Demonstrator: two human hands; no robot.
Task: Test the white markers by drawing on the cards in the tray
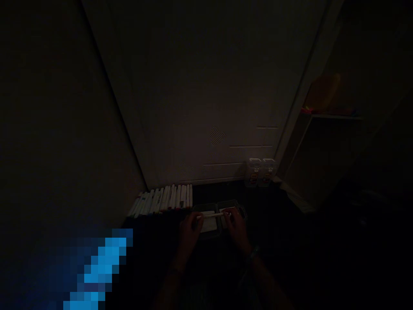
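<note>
A white marker [213, 215] lies level between my two hands, one end in each. My left hand [191, 226] pinches its left end, and my right hand [235, 221] has its fingers closed on the right end. Just beneath are two clear plastic boxes side by side, the left box [206, 235] and the right box [227, 202], with flat white things inside that I cannot make out in the dark. Up and to the left, a row of white markers [164, 199] with coloured ends lies on the dark surface.
Two clear lidded containers [252, 174] with labels stand at the back right against a pale panel [180, 129] bearing a heart pattern. A shelf [337, 116] at right carries a yellow item. A pixelated blue glow [103, 267] covers the lower left.
</note>
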